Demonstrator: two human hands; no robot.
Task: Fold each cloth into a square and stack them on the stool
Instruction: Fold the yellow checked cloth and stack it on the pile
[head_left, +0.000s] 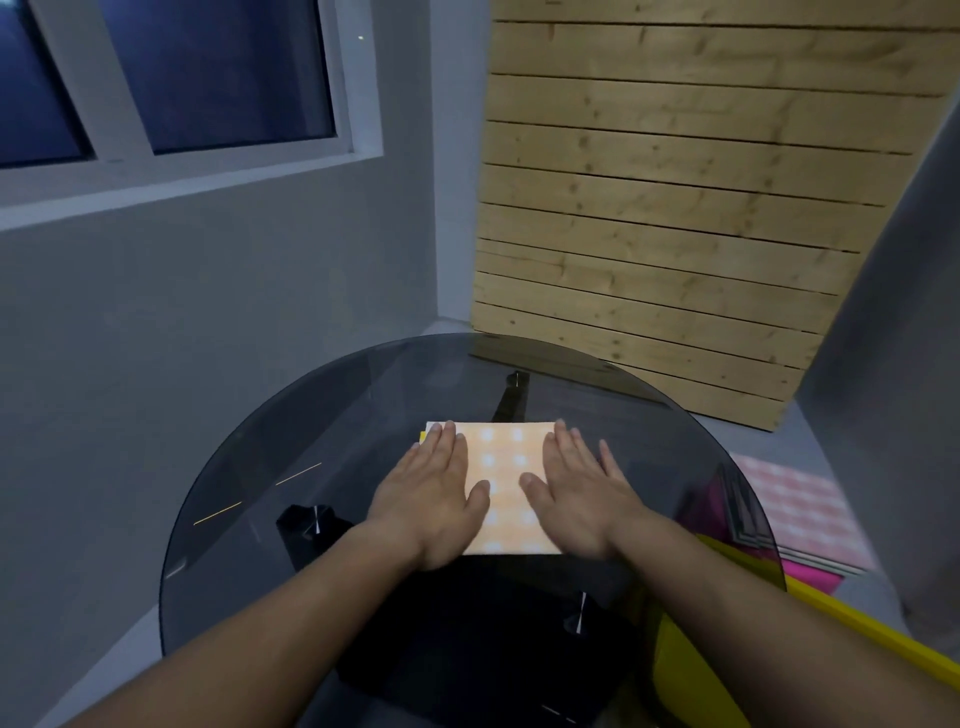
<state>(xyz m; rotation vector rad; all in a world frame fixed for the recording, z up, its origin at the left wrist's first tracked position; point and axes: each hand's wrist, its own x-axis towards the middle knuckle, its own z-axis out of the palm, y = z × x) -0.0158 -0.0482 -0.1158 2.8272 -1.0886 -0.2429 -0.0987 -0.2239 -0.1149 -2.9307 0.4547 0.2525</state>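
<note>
**Both palms flat on a folded cloth**

A folded orange checked cloth (506, 478) lies near the middle of a round smoked-glass table (311, 441). The left hand (431, 499) lies flat over its left side and the right hand (582, 499) flat over its right side. The fingers of both are straight and together, gripping nothing, with the thumbs pointing inward across the cloth. The hands cover both side edges and the near corners, so the cloth's full outline is hidden. A thin yellow edge (422, 435) peeks out at the far-left corner; whether it is a lower layer or another cloth cannot be told.

Through the glass a black table base (467, 649) shows dimly. To the right, beyond and below the table rim, lies a pink checked cloth (795, 509) with a magenta cloth (810, 574) beside it, both blurred. A yellow object (857, 623), cut off by the frame edge, sits nearby; its shape is unclear. A wooden plank panel (675, 208) leans behind.
</note>
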